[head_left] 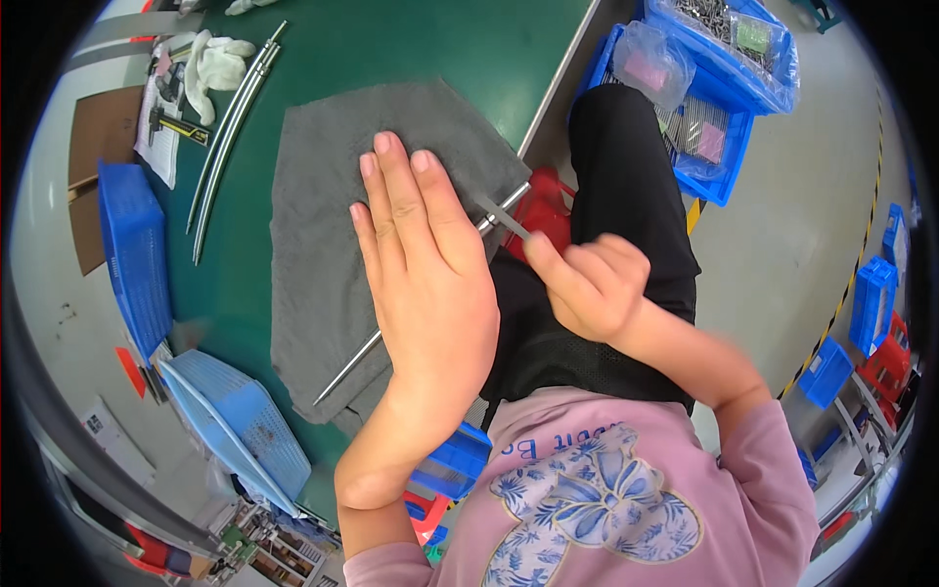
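Note:
A dark grey cloth lies on the green table, and across it runs a slim, shiny metal rod. My left hand lies flat over the middle of the rod, fingers stretched out and close together, hiding that part of it. The rod's other end sticks out past the cloth at the table's near right edge. There my right hand is closed on a thin flat metal strip, perhaps a file. The strip crosses the rod near that end and appears to touch it.
Several long metal rods lie left on the green table, near white gloves and a black-and-yellow tool. Blue baskets line the left edge. A red stool and blue crates of metal parts are at right.

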`<state>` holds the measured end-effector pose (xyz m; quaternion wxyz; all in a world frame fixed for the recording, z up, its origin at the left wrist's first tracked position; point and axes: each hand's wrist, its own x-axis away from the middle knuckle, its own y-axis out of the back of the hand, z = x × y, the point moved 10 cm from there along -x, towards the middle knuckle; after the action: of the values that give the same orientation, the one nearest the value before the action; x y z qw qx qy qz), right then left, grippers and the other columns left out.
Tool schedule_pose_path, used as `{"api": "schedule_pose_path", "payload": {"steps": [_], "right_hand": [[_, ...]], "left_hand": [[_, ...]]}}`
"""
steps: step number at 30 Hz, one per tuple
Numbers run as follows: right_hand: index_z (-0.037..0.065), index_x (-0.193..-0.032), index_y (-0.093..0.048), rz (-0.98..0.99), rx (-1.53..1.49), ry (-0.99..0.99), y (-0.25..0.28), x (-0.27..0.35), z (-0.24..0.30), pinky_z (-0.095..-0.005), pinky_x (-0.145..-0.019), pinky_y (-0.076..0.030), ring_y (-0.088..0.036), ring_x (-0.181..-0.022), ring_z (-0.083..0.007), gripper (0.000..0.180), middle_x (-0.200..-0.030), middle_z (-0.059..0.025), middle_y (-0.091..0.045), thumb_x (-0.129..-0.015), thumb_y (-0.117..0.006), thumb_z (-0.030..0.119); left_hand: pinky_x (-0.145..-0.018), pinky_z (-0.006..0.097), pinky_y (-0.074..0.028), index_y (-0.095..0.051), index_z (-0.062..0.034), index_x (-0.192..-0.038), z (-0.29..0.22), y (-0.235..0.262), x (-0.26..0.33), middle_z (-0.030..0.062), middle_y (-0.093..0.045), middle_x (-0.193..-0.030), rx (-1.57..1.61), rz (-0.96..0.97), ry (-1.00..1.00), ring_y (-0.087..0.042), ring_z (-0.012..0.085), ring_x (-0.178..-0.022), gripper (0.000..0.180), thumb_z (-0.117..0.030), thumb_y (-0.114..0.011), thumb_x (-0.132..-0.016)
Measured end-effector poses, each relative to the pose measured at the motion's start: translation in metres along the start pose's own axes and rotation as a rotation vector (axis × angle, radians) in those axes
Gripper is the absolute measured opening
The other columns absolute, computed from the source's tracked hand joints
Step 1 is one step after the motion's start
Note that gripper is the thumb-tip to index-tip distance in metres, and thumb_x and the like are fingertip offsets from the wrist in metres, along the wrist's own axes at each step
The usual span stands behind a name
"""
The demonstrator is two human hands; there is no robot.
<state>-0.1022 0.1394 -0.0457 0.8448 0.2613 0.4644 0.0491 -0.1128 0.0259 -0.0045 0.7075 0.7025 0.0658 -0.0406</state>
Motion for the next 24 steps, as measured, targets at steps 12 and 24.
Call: {"api": "schedule_pose_path", "payload": {"steps": [12,24], "right_hand": [[0.010,-0.115,-0.070,0.146,-0.002,-0.060,0.004,-0.038,0.009,-0.0266,-0.040,-0.030,-0.036,-0.039,-0.0115,0.050,-0.052,0.0022,-0.031,-0.066,-0.065,0.002],[0.010,-0.124,-0.067,0.513,0.138,-0.175,0.028,-0.036,0.014,-0.0293,-0.042,-0.029,-0.037,-0.041,-0.0131,0.063,-0.052,0.0010,-0.030,-0.061,-0.065,0.002]], "left_hand": [[-0.106,0.060,-0.033,-0.032,0.0113,-0.139,-0.003,0.002,0.000,0.0315,-0.031,-0.148,0.006,-0.015,-0.006,-0.033,0.0491,-0.136,0.056,0.000,-0.051,-0.088],[-0.106,0.060,-0.033,-0.034,0.0122,-0.138,-0.001,-0.002,0.002,0.0324,-0.031,-0.148,-0.002,0.005,0.004,-0.033,0.0486,-0.136,0.055,0.001,-0.051,-0.087]]}}
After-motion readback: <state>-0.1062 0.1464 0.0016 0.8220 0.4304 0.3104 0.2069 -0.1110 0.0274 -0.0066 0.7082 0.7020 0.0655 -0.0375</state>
